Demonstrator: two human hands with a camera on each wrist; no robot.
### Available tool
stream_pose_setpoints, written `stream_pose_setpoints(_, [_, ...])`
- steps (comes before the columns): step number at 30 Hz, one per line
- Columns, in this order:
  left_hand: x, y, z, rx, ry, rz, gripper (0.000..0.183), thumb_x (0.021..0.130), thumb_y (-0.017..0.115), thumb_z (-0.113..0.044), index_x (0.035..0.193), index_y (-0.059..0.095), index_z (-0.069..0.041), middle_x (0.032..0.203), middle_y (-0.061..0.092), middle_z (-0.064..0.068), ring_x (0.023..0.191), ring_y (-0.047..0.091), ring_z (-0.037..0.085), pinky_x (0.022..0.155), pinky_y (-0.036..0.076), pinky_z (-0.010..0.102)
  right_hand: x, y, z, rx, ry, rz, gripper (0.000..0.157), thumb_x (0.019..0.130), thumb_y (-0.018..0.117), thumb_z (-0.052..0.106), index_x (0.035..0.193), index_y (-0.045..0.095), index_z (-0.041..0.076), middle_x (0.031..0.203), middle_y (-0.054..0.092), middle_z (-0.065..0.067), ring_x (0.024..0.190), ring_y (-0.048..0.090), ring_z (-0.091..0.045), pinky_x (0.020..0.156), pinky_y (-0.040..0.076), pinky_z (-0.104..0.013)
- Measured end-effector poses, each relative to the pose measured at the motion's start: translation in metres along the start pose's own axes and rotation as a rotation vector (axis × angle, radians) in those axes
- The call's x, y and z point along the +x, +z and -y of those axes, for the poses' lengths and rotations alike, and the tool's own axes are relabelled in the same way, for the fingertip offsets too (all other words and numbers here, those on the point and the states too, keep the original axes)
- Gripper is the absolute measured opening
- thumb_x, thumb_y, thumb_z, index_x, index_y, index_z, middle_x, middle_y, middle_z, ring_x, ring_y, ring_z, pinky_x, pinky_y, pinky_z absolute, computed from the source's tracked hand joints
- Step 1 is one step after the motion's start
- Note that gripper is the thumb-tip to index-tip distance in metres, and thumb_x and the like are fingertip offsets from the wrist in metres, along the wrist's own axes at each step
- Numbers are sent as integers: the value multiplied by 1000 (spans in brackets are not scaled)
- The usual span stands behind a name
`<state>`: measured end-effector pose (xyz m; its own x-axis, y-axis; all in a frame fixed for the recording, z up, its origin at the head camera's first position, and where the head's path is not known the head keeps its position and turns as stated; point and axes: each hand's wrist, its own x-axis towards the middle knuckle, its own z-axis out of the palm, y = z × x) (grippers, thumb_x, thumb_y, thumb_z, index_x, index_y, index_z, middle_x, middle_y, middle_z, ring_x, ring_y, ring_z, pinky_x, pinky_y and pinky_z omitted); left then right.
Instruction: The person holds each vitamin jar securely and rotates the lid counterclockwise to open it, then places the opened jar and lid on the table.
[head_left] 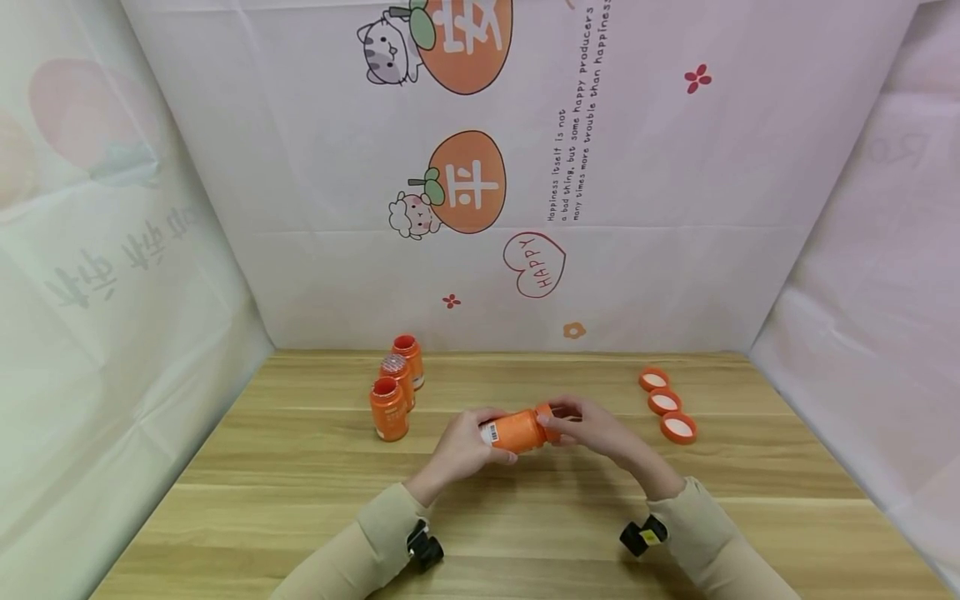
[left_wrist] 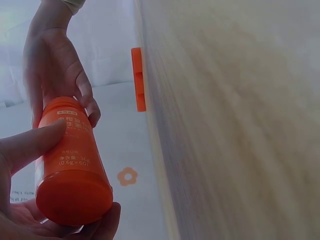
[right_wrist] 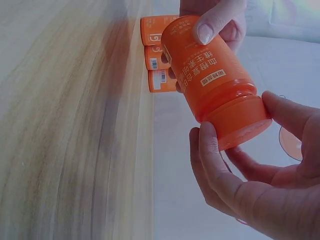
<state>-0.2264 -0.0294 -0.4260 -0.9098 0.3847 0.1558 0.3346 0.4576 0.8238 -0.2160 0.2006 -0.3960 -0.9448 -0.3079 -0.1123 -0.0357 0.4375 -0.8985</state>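
Note:
An orange bottle [head_left: 519, 432] with pale printed lettering is held tilted above the table, its lid end toward the right. My left hand [head_left: 467, 443] grips its body from the base side, the thumb [left_wrist: 37, 142] lying along the label. At the other end my right hand [head_left: 596, 427] holds the ribbed orange lid [right_wrist: 240, 122], thumb and fingers around its rim. The lid sits on the bottle's neck; whether it is tight or loose I cannot tell. In the left wrist view the bottle's smooth base [left_wrist: 74, 197] faces the camera.
Three lidless orange bottles stand in a row at the back left: a front one [head_left: 389, 412], a middle one [head_left: 400, 379] with a silvery top, and a rear one [head_left: 409, 360]. Three orange lids [head_left: 678, 428] lie white side up at the right. Printed cloth [head_left: 645, 275] walls the wooden table [head_left: 540, 533].

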Motion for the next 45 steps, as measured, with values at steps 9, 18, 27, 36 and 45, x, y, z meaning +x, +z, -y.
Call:
stream_pose_setpoints(9, [1,-2,-1,-13,-43,25,58,62,86,-19,116,66,-12,103,66,3,85,55,16,73,44,33,0,-4,-6,-39,-97,39,51,87,66,36,129,53,9,126,55,-14,107,59,-25,86,52,-36])
stream_pose_setpoints(18, [2,-3,0,-18,-23,40,58,61,87,-21,114,68,-12,99,67,3,80,55,15,69,44,30,1,-7,-8,-40,-167,83,51,86,69,28,130,51,10,126,56,-14,112,57,-29,89,50,-37])
stream_pose_setpoints(27, [2,-4,0,-24,-37,52,58,61,86,-21,115,67,-10,100,67,4,82,54,15,71,44,31,2,-12,-11,-10,-238,108,53,81,75,19,128,52,11,129,55,-12,122,49,-33,95,47,-41])
stream_pose_setpoints(36, [2,-4,-1,-28,-58,53,57,63,86,-21,116,66,-10,102,66,4,84,55,16,75,44,34,4,-12,-16,80,-292,129,54,79,73,2,128,51,6,132,52,-16,126,46,-35,94,49,-33])
stream_pose_setpoints(45, [1,-3,1,-76,-60,59,56,63,85,-18,116,67,-12,101,67,1,85,56,16,76,45,35,5,-11,-16,55,-296,114,53,80,75,12,128,52,9,131,54,-12,124,48,-32,90,49,-29])
